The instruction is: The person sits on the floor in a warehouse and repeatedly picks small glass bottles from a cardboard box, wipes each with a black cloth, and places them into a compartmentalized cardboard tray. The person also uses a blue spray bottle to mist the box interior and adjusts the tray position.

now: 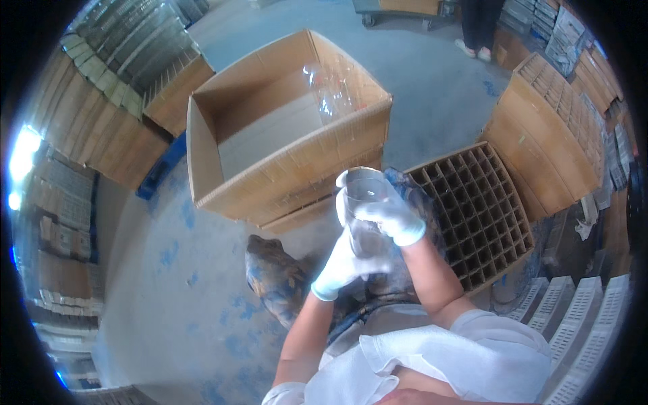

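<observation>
Both of my hands wear white gloves and hold a clear, glass-like vessel (365, 188) with a round rim, in front of my lap. My left hand (341, 266) is around its lower part, with fingers also up along its left side. My right hand (392, 215) grips its upper right side; the motion blurs the fingers. Just beyond stands an open cardboard box (288, 167) with several clear vessels (331, 98) at its right end. To the right of my knees lies a box with a cardboard divider grid (473, 212); its cells look dark.
Stacked cartons (116, 147) rest on a blue pallet (162, 167) at the left. Another divided carton (547, 136) stands at the right, above white slotted plastic crates (577, 319). A person's legs (478, 30) and a wheeled cart (397, 10) are at the far side.
</observation>
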Tool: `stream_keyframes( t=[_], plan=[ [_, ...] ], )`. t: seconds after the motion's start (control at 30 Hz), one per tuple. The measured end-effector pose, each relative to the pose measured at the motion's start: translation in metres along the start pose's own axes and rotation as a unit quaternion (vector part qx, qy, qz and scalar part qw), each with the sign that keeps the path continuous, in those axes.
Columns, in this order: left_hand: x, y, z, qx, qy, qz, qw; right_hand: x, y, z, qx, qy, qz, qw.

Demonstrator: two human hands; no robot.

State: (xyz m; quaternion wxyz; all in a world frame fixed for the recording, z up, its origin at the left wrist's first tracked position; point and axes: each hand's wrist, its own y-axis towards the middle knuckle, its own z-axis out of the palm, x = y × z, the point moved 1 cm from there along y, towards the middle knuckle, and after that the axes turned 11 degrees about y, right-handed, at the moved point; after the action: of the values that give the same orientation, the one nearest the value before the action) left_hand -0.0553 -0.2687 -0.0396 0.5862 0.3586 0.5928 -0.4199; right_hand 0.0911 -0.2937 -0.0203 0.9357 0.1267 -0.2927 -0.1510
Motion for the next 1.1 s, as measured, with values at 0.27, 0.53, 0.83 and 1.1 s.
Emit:
stream_keyframes(
  t=[0.27,0.53,0.83,1.1],
  plan=[
    [-0.001,-0.003,-0.004,0.029,0.005,0.003,1.0,0.012,0.002,0.017,0.012,-0.015,0.009,1.0],
    [-0.047,0.009,-0.05,-0.256,0.554,0.118,0.783,0.039,0.033,0.022,-0.029,-0.573,-0.159,0.804],
    [-0.285,-0.006,-0.139,-0.44,0.747,0.123,0.483,0.164,0.156,0.196,0.156,-0.247,-0.478,0.829],
    [-0.379,-0.029,-0.12,-0.133,0.19,0.442,0.866,0.219,0.185,0.29,0.194,-0.281,-0.473,0.812]
  ],
)
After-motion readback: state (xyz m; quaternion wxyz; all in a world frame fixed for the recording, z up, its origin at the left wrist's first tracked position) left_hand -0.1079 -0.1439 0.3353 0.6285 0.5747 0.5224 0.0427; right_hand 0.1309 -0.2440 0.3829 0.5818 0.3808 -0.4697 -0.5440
